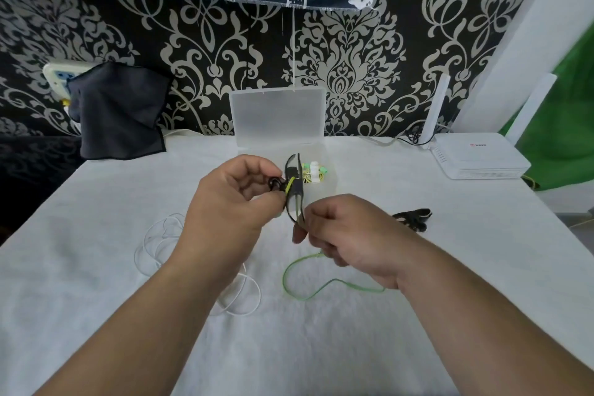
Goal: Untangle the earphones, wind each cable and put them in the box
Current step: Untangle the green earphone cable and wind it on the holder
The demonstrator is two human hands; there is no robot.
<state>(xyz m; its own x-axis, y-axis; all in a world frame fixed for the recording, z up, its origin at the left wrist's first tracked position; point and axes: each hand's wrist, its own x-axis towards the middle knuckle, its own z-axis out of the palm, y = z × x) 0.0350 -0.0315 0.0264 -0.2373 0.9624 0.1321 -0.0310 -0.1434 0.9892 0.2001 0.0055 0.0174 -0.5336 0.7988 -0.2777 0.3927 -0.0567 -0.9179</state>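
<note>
Left hand (231, 199) is pinching the wound black earphones (294, 190) up off the table. Right hand (347, 235) nips the loop's bottom end, with a green cable (299, 280) trailing below it. The open box (279, 112) is just behind.

White-clothed table (80, 283) carries a clear box (278, 112), white cable (259, 296), green cable (284, 280), black earphones (414, 219), router (479, 157).

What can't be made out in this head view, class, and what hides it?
All head view.
- White cable: partly under the left arm.
- Box contents: partly behind left hand and black cable.
- Green cable: one end hidden by right hand.
- Router logo: too small to read.
</note>
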